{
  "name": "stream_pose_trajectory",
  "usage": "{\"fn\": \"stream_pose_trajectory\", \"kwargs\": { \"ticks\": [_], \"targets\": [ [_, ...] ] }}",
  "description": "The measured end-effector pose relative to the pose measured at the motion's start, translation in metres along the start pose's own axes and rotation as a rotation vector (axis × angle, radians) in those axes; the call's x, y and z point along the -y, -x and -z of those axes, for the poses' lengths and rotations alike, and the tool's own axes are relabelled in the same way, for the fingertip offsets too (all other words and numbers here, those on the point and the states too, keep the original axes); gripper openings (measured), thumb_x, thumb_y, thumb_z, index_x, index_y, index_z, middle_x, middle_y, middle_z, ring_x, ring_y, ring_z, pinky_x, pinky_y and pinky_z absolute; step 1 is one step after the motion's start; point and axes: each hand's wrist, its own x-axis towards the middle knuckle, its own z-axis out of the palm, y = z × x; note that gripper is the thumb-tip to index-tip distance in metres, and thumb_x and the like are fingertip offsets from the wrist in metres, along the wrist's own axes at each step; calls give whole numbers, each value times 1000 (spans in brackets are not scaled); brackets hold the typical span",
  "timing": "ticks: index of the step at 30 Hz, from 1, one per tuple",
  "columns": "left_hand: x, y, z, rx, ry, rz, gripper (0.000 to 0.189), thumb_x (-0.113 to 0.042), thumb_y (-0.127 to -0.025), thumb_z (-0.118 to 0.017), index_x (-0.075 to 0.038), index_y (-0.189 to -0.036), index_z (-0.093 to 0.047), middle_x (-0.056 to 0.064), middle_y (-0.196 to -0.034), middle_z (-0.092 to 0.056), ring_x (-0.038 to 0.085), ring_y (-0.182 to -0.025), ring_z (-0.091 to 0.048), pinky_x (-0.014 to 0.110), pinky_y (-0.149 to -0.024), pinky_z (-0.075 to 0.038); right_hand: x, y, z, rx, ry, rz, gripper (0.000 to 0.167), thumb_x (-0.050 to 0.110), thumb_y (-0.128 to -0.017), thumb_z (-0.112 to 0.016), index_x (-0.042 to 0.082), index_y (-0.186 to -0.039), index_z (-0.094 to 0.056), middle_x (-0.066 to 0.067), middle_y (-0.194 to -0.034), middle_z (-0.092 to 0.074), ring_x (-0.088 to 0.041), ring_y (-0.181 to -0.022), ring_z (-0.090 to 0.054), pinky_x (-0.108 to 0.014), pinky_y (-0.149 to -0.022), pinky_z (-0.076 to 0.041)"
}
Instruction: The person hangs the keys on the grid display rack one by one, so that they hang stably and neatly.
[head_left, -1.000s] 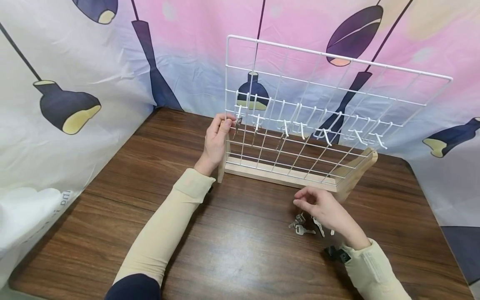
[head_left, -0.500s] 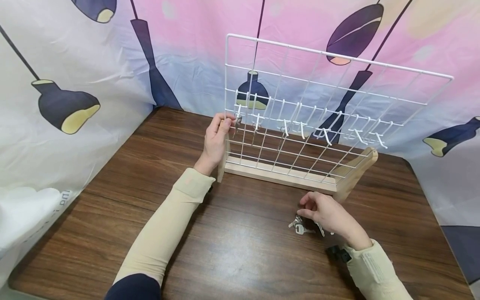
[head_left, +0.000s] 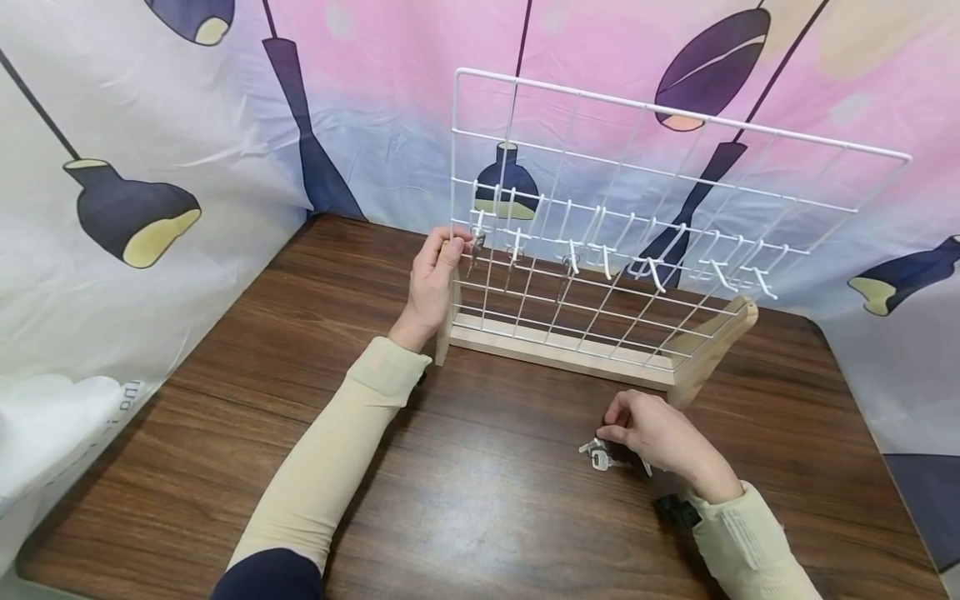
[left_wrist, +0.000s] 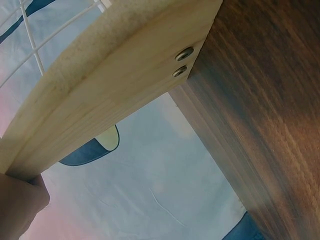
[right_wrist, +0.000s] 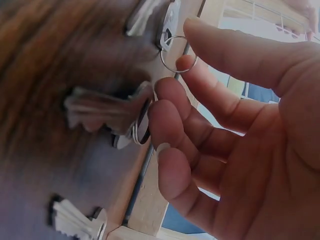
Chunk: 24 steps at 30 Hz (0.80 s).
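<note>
My left hand (head_left: 431, 279) grips the top of the left wooden side (left_wrist: 100, 90) of a white wire grid rack (head_left: 678, 111). In the left wrist view only a finger at the lower left shows, against the wood. My right hand (head_left: 656, 429) is low over the table in front of the rack. Its thumb and index finger pinch a metal key ring (right_wrist: 165, 65) with a key (right_wrist: 170, 22) on it. The other fingers are curled beside a second ringed key (right_wrist: 107, 111). More silver keys (head_left: 600, 459) lie around the hand, partly hidden under it.
A row of white hooks (head_left: 654, 273) runs along the grid. Keys (head_left: 475, 254) hang from several hooks on the left. The rack has a pale wooden base (head_left: 555, 346) and stands on a brown table (head_left: 450, 508). A patterned cloth (head_left: 405, 100) hangs behind.
My right hand has moved down and slightly right onto the keys, its thumb and index finger closing on a key ring. My left hand has stayed on the rack.
</note>
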Motion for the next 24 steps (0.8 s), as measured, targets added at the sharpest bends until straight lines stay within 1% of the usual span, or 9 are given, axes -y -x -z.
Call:
{"fn": "stream_pose_trajectory", "kwargs": {
  "ticks": [3,7,11,15,19,24],
  "targets": [
    [-1,0,0,-1,4,-3,25,-3,-103,-41,20,-108,-48,-2,-91,-55,11,-86,-55,28,-80,-49,0,1,0,1,7,12,19,24,-84,-76,20,-76,-60,11,-70,-57,-7,-58,-48,-27,-52,-39],
    [-1,0,0,-2,3,-9,26,-4,-103,-41,20,-108,-48,-2,-91,-55,11,-86,-55,27,-80,-49,0,2,1,7,11,17,18,23,-84,-76,20,-76,-61,12,-70,-57,-6,-60,-49,-26,-54,-41],
    [0,0,0,-1,-6,-13,26,-6,-102,-42,19,-108,-48,-3,-91,-56,11,-85,-55,27,-80,-49,0,3,4,29,10,17,16,18,-84,-76,17,-79,-61,10,-71,-57,-5,-64,-51,-26,-58,-43],
    [1,0,1,0,-13,-15,27,-7,-102,-42,18,-108,-48,-3,-91,-56,11,-85,-56,27,-80,-49,0,4,6,45,10,22,13,11,-85,-74,15,-81,-62,8,-72,-57,-5,-65,-51,-26,-59,-44],
    [1,0,1,0,-14,-15,27,-6,-102,-42,19,-108,-48,-3,-91,-56,12,-84,-55,27,-79,-49,-1,4,6,48,18,9,14,9,-85,-73,15,-80,-62,7,-71,-55,-7,-63,-50,-26,-58,-43],
    [0,0,0,-3,-17,-12,24,-6,-102,-42,16,-108,-50,-3,-91,-56,12,-84,-56,28,-79,-49,-3,5,6,40,41,-9,13,11,-85,-73,16,-79,-62,7,-72,-55,-7,-62,-50,-27,-57,-42]
  ]
}}
